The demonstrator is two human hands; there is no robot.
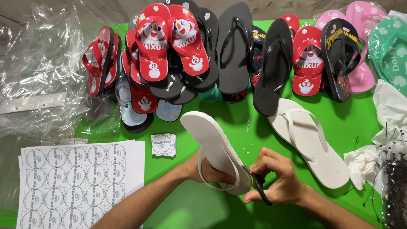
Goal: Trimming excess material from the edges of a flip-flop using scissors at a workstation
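My left hand (205, 171) holds a white flip-flop (209, 138) tilted up on its side above the green table (240, 125), with its sole facing me and its strap looped over my hand. My right hand (279, 176) grips small black scissors (259, 183) whose tip meets the heel end of that flip-flop. The matching white flip-flop (311, 141) lies flat, strap up, just right of my hands.
Rows of red, black, pink and green flip-flops (234, 51) fill the far table. A sheet of round stickers (77, 184) lies at left, a small sticker stack (163, 144) beside it. Clear plastic bags (34, 73) at left; black tag fasteners (401, 185) at right.
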